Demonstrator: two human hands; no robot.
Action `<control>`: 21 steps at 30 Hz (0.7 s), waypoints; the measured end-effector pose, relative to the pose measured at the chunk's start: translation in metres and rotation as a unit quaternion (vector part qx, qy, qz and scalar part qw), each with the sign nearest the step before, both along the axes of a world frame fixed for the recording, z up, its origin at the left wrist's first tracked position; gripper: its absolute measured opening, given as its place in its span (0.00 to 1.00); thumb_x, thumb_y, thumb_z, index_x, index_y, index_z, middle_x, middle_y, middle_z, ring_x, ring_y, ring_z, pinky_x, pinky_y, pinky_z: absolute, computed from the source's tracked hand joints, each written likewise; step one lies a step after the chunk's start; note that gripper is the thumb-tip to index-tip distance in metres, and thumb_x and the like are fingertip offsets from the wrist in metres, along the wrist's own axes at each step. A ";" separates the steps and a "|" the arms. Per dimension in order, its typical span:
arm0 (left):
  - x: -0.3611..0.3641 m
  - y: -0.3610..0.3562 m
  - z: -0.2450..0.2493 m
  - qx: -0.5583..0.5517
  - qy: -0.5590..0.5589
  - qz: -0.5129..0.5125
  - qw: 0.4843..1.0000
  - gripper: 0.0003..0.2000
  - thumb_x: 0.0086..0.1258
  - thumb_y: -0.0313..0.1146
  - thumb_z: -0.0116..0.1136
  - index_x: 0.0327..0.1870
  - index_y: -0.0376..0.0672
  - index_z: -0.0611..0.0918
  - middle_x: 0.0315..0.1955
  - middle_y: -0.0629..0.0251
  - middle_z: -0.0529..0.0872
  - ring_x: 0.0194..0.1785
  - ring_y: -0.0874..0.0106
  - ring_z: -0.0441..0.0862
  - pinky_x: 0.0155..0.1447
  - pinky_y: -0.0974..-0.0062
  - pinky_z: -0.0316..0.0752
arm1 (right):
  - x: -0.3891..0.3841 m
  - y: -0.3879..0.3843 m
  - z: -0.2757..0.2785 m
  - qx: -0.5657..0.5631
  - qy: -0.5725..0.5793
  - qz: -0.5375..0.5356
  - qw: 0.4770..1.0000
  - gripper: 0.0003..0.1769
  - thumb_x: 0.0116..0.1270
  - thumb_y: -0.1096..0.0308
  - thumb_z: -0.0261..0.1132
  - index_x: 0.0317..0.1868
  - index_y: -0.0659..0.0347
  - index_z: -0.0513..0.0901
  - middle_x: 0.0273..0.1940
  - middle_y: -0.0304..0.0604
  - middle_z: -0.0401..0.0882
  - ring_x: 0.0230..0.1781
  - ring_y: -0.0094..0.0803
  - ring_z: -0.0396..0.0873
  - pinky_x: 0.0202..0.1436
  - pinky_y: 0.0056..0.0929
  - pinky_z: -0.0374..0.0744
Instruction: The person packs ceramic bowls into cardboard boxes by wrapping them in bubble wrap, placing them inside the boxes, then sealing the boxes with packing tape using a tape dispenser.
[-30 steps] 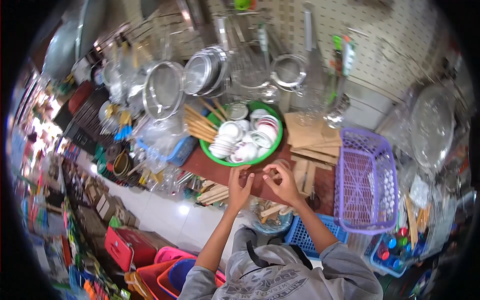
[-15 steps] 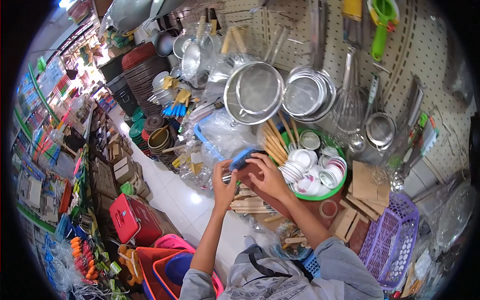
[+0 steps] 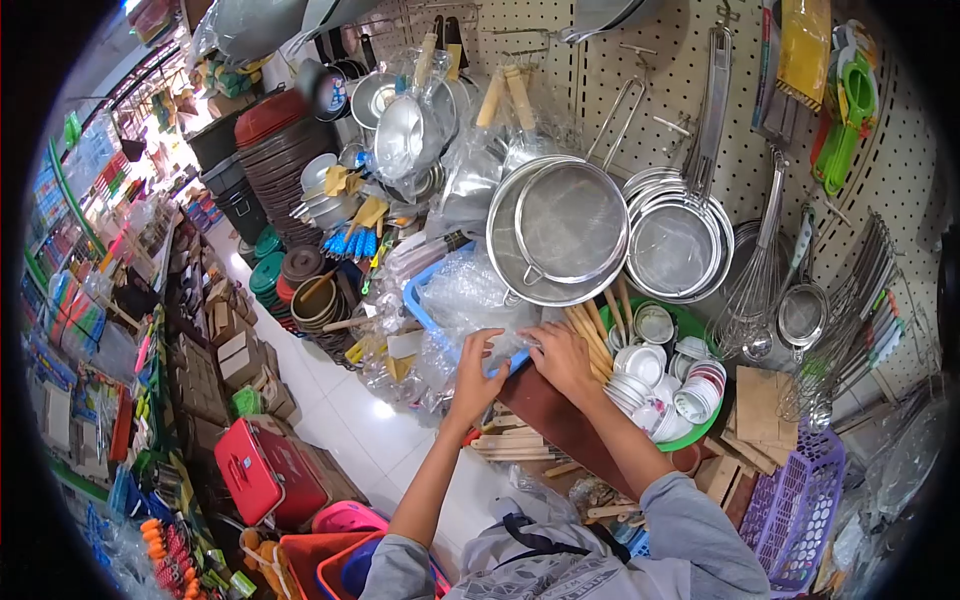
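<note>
My left hand (image 3: 476, 380) is raised in front of a blue plastic basket (image 3: 421, 302), its fingers bent and thumb apart, with nothing visible in it. Beside it, my right hand (image 3: 562, 358) reaches to the basket's near corner, fingers apart, fingertips right at the blue rim and the clear plastic bags. Those crumpled clear bags (image 3: 465, 290) fill the basket. Under my right forearm lies a reddish-brown board surface (image 3: 562, 420). Close to the right hand, wooden handles (image 3: 588, 338) lean by a green tub (image 3: 690, 436) holding small white bowls (image 3: 640, 366).
Large mesh strainers (image 3: 568, 222) and whisks (image 3: 765, 270) hang from a pegboard above. A purple basket (image 3: 800, 500) stands at the right. Left of the tiled aisle (image 3: 350, 410) are a red cooler box (image 3: 262, 470) and cartons (image 3: 240, 358). Stacked pots (image 3: 285, 160) rise behind.
The view has shifted, bringing the strainers lower and larger. Both hands sit lower in view and a little further right. The dark blue object that was between my fingers no longer shows there.
</note>
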State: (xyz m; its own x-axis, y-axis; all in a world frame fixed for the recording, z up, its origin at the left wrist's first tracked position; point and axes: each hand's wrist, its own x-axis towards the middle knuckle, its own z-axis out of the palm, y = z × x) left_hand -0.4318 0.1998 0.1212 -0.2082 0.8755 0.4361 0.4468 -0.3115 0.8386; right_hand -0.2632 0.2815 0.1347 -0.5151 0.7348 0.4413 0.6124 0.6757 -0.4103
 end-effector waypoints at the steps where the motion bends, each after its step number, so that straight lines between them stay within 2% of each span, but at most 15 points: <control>1: -0.001 0.003 0.001 -0.013 -0.008 -0.004 1.000 0.27 0.60 0.21 0.64 0.63 0.45 0.77 0.55 0.56 0.75 0.54 0.61 0.77 0.59 0.65 0.76 | -0.001 -0.001 0.004 -0.004 0.016 0.011 1.000 0.16 0.61 0.69 0.66 0.51 0.49 0.87 0.45 0.42 0.85 0.52 0.43 0.81 0.54 0.42 0.81; 5: -0.008 0.018 -0.002 -0.045 -0.049 -0.017 0.998 0.33 0.55 0.17 0.65 0.66 0.47 0.77 0.54 0.57 0.74 0.53 0.63 0.77 0.56 0.69 0.77 | -0.003 -0.009 0.019 -0.024 0.082 0.064 0.994 0.15 0.60 0.68 0.68 0.48 0.48 0.89 0.42 0.41 0.86 0.46 0.42 0.83 0.51 0.40 0.81; 10: -0.016 0.031 -0.010 -0.038 0.005 0.003 0.999 0.35 0.50 0.18 0.68 0.65 0.47 0.78 0.53 0.59 0.74 0.52 0.64 0.77 0.55 0.69 0.78 | -0.002 -0.010 0.022 -0.041 0.114 0.102 0.987 0.14 0.60 0.66 0.70 0.48 0.48 0.90 0.40 0.40 0.85 0.44 0.40 0.83 0.48 0.37 0.81; 17: -0.021 0.044 -0.017 -0.014 0.013 0.000 1.000 0.31 0.50 0.21 0.70 0.61 0.45 0.80 0.50 0.57 0.76 0.53 0.61 0.77 0.55 0.68 0.76 | 0.001 -0.011 0.025 -0.023 0.149 0.035 0.988 0.14 0.58 0.66 0.73 0.46 0.48 0.91 0.34 0.40 0.84 0.38 0.39 0.83 0.43 0.36 0.80; 21: -0.024 0.048 -0.019 0.008 0.045 0.009 0.999 0.28 0.53 0.22 0.70 0.60 0.43 0.80 0.50 0.55 0.79 0.54 0.59 0.76 0.59 0.66 0.75 | 0.006 -0.006 0.020 -0.004 0.158 0.000 0.987 0.12 0.56 0.65 0.75 0.42 0.50 0.92 0.31 0.41 0.84 0.37 0.39 0.82 0.41 0.37 0.79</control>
State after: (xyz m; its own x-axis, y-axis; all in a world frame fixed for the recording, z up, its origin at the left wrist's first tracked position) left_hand -0.4557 0.2480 0.1018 -0.1827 0.8644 0.4684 0.5261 -0.3166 0.7893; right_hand -0.2572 0.2752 0.1548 -0.3518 0.7387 0.5750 0.4534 0.6718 -0.5858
